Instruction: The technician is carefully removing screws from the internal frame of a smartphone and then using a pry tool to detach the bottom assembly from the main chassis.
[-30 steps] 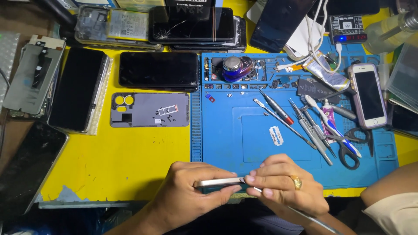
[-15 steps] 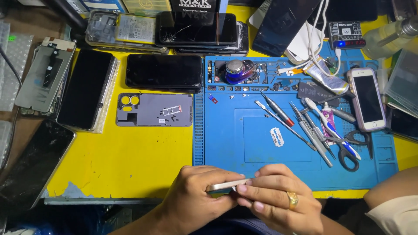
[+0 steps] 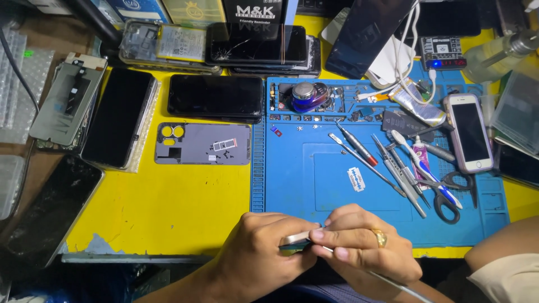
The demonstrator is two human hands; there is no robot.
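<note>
My left hand (image 3: 261, 252) and my right hand (image 3: 359, 244) meet at the front edge of the blue work mat (image 3: 314, 168). Together they grip a thin phone (image 3: 295, 240) held edge-on, mostly hidden by the fingers. My right hand wears a gold ring and also holds a thin metal tool (image 3: 401, 286) that runs down and to the right from under the fingers.
On the mat lie a razor blade (image 3: 356, 179), screwdrivers and tweezers (image 3: 387, 160), scissors (image 3: 446, 196) and a white phone (image 3: 469, 132). A grey back cover (image 3: 203, 144) and several dark phones (image 3: 216, 96) lie on the yellow table. A loose screen (image 3: 48, 216) overhangs the left edge.
The phone has turned more edge-on and both hands have closed tighter around it. The view has shifted slightly.
</note>
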